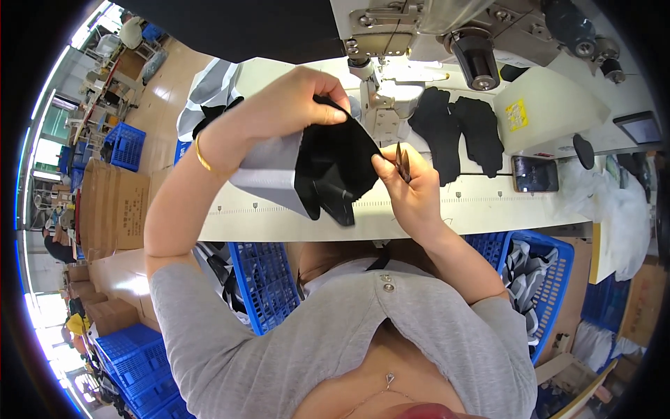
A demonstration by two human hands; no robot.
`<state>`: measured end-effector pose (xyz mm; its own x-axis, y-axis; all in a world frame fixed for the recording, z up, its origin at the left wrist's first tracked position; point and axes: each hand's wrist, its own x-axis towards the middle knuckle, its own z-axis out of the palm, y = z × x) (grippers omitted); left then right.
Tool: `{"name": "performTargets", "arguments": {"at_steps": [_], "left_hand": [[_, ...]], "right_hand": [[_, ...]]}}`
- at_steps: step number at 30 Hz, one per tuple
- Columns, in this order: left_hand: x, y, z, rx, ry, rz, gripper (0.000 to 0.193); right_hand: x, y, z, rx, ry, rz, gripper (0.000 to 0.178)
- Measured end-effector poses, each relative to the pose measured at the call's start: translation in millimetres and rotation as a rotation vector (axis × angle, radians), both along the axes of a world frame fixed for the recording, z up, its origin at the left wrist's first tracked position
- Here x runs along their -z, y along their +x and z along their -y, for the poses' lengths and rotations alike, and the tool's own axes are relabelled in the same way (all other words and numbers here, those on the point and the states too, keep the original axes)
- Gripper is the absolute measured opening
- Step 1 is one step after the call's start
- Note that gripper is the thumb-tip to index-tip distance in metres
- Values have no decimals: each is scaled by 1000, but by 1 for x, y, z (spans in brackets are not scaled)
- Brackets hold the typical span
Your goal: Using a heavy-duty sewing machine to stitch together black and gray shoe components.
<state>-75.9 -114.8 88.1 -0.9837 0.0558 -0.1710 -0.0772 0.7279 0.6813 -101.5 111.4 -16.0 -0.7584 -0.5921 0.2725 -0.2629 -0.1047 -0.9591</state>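
My left hand (303,105) is pinching black cloth (333,157), right hand (419,194) cloth and snips (403,165); baskets (266,288) are sitting below the worktop's edge (488,218).

Ran clear along the white table's (481,206) bare front strip, rightward from the right hand (417,192), in front of the black pieces (438,133) and phone (534,174). Was barred between that hand and the left hand (300,105) by black cloth (324,150), with pointed snips (403,164) jutting up beside it. Met the sewing machine (377,45) overhead beyond, a translucent box (548,105) far right, blue baskets (272,290) below the front edge.
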Motion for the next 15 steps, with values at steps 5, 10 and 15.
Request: {"name": "performTargets", "arguments": {"at_steps": [5, 10, 15], "left_hand": [[-16, -31, 10, -31, 173, 249, 37], [-36, -41, 1, -57, -81, 83, 29], [-35, -35, -10, -126, -74, -62, 27]], "right_hand": [[-1, 1, 11, -25, -189, 377, 15], [-2, -4, 15, -55, -380, 558, 11], [-5, -8, 17, -64, -420, 620, 9]]}}
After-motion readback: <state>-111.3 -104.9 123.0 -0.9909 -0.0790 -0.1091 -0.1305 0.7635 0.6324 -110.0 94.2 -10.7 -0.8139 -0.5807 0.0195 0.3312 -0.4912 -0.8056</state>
